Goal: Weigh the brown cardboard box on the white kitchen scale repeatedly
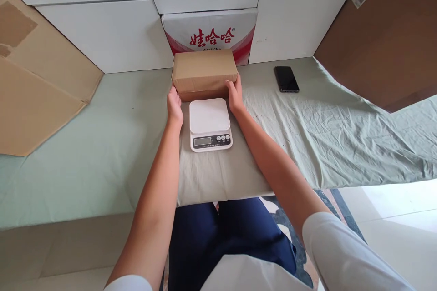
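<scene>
While both hands bracket it, the cardboard box (204, 72) sits on the cloth at twelve o'clock from the kitchen scale (210, 124), its near edge just behind the scale's white platform. It looks like a plain sealed carton, stiff at its edges and corners, probably light enough for two hands, with dry paper faces that should give fair grip rather than slip. Its broad panels may dent if squeezed hard, so the short ends, where the palms already lie, seem the sound places to hold it.

The left hand (174, 105) presses flat against the box's nine o'clock end, fingers fairly straight, gripping nothing else. The right hand (235, 95) rests on the three o'clock end, thumb on the front face, fingers wrapping out of sight.

Whether the box rests on the cloth or is slightly lifted I cannot tell. Its contents are hidden, as are its far side and underside. The scale's display is too small to read.

Beyond it at twelve o'clock stands a white carton with red lettering (210, 34), its lower part covered by the box. A dark phone (286, 78) lies at two o'clock, well apart, on the pale green cloth (102, 145).
</scene>
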Action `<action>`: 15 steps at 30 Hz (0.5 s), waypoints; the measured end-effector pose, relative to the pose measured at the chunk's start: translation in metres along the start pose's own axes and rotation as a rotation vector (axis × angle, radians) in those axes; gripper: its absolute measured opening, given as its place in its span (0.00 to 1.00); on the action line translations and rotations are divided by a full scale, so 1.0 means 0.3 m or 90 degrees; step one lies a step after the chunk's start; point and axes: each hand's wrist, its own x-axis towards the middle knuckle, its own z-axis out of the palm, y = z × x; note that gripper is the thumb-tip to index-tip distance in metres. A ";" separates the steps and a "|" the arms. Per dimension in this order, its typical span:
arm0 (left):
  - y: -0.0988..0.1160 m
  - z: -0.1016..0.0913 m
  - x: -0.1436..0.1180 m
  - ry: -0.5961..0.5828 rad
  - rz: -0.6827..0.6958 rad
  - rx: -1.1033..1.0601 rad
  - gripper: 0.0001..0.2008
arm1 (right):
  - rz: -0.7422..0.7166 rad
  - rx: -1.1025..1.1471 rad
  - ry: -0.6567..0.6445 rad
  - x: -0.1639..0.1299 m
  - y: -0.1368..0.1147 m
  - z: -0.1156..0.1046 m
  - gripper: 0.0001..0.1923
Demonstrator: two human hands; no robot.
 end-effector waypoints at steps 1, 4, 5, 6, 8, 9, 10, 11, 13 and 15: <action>-0.012 0.001 0.004 0.003 0.000 -0.002 0.28 | 0.006 -0.006 -0.008 0.003 0.003 0.000 0.40; -0.043 -0.027 0.020 0.008 0.032 -0.002 0.31 | 0.030 0.001 -0.010 0.020 0.021 -0.015 0.45; -0.049 -0.047 0.026 0.013 0.049 0.001 0.32 | 0.042 0.013 0.006 0.029 0.029 -0.027 0.48; -0.052 -0.070 0.032 0.020 0.064 0.003 0.33 | 0.055 0.026 0.027 0.039 0.037 -0.043 0.50; -0.051 -0.117 0.042 0.037 0.076 0.003 0.34 | 0.080 0.047 0.065 0.059 0.050 -0.082 0.54; -0.048 -0.134 0.045 0.046 0.071 -0.001 0.34 | 0.089 0.050 0.076 0.066 0.055 -0.101 0.54; -0.044 -0.145 0.047 0.054 0.060 -0.007 0.34 | 0.097 0.050 0.082 0.070 0.058 -0.118 0.53; -0.040 -0.148 0.047 0.062 0.046 -0.014 0.34 | 0.106 0.048 0.084 0.070 0.059 -0.130 0.52; -0.034 -0.134 0.043 0.069 0.008 -0.021 0.34 | 0.129 0.043 0.073 0.062 0.054 -0.137 0.50; -0.027 -0.100 0.033 0.054 -0.021 -0.024 0.34 | 0.139 0.040 0.029 0.045 0.044 -0.122 0.47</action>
